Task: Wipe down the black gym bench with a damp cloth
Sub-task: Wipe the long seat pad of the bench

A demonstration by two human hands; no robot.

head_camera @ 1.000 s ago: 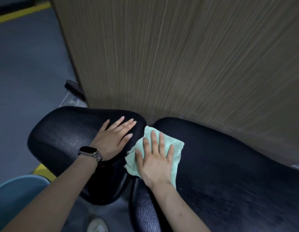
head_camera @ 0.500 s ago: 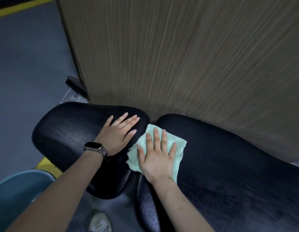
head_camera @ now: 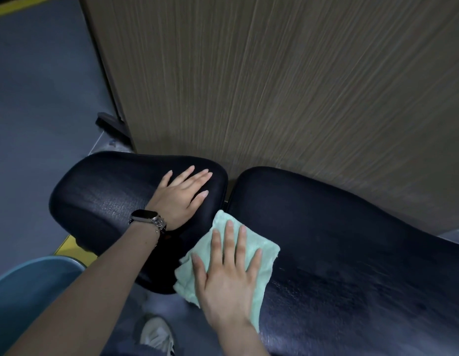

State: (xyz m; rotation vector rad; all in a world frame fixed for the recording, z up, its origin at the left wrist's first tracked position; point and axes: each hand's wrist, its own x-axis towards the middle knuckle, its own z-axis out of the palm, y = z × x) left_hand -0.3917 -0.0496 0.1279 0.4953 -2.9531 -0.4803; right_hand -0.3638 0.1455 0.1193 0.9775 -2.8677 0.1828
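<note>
Bench (head_camera: 351, 253) runs left-right; right hand (head_camera: 228, 283) flat on cloth (head_camera: 259, 249), left hand (head_camera: 179, 196) flat.

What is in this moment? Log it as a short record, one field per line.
bench: black, two pads; seat pad, long pad
cloth: light green cloth, on the long pad's near end, partly overhanging the gap
right hand: right hand flat on the cloth, fingers spread
left hand: left hand flat on the seat pad, bare; watch on wrist
behind: wood-grain panel
floor: blue bucket, shoe
</note>
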